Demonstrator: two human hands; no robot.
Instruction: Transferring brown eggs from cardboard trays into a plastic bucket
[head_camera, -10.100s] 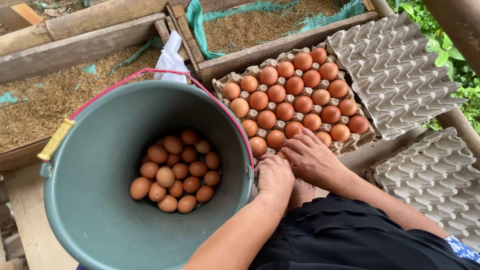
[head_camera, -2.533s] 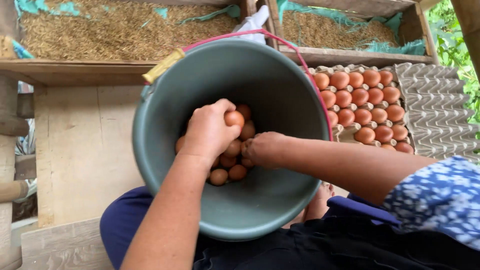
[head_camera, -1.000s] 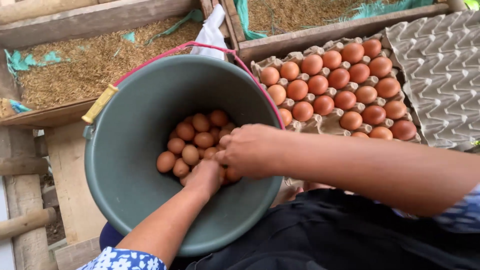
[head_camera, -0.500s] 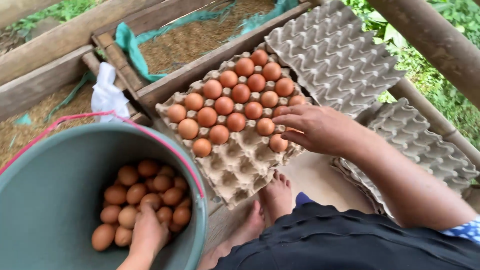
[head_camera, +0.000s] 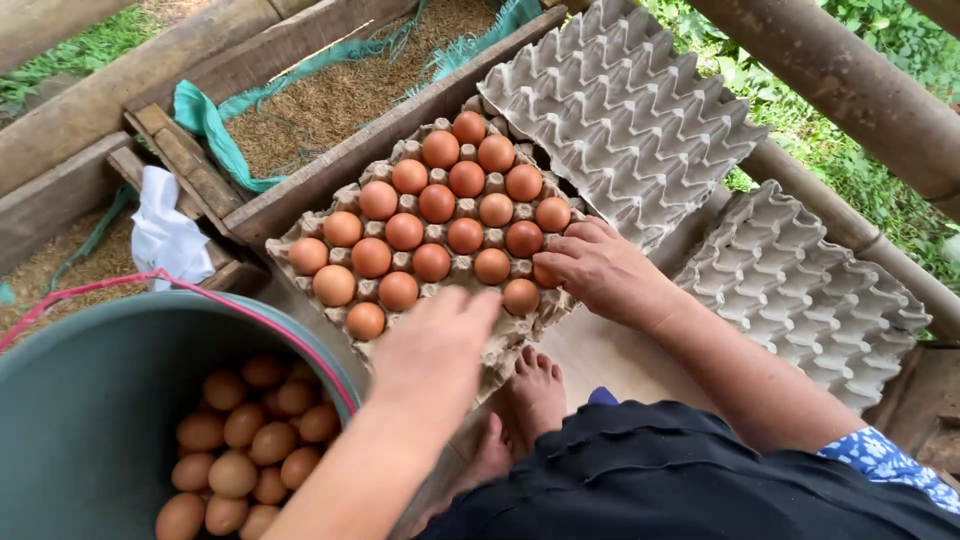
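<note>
Head view: left hand (head_camera: 435, 335) reaches over the near edge of the egg tray (head_camera: 520, 335), fingers curled downward toward the empty front cups; whether it holds an egg I cannot tell (palm faces away, image blurred). Right hand (head_camera: 600, 268) rests on the tray's right near corner, fingers bent around a brown egg (head_camera: 546, 274) that sits in its cup. Filled cups cover most of the tray (head_camera: 432, 205); more eggs lie loose in the green bucket (head_camera: 245, 450) at lower left. Risks, as judged: the tray looks soft and sagging at its near edge, so pressing with either hand could tip the front row; an egg let go above a cup instead of in it could crack against its neighbour. Bare feet (head_camera: 535, 385) are directly under the tray's near edge, where a dropped egg would land. Room: the bucket rim stands just beside the tray's left corner, leaving a narrow lane for the left arm; empty trays (head_camera: 625, 105) crowd the right; a wooden rail (head_camera: 330, 175) borders the far side.
</note>
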